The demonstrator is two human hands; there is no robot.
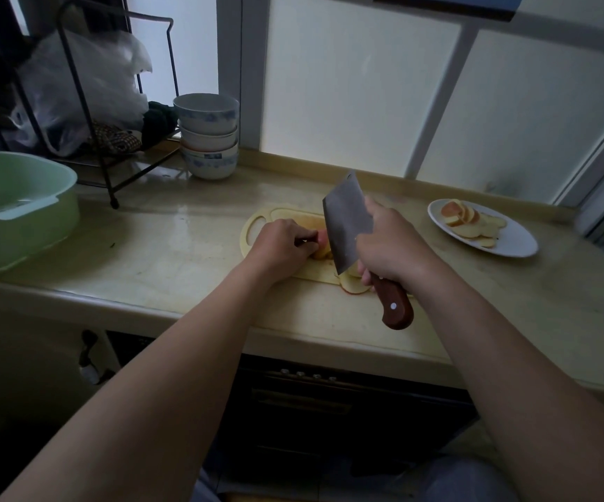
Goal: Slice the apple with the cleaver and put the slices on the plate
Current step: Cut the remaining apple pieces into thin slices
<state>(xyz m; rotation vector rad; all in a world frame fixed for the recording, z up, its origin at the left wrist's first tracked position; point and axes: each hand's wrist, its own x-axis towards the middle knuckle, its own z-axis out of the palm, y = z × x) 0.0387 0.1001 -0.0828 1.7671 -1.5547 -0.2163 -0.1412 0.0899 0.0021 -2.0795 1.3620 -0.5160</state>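
Countertop [170,240] shows one apple [324,238], one cleaver [345,226], one plate [514,242].

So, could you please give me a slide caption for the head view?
Right hand holds cleaver at apple gripped by left hand; slices lie on plate.

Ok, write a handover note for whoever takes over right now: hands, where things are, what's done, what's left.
Left hand holds the apple on the board. Right hand grips the cleaver, blade beside the apple.
Plate at far right carries slices; loose slices lie at the board's near edge.
Done: one batch plated.
Left: finish slicing, plate the rest.
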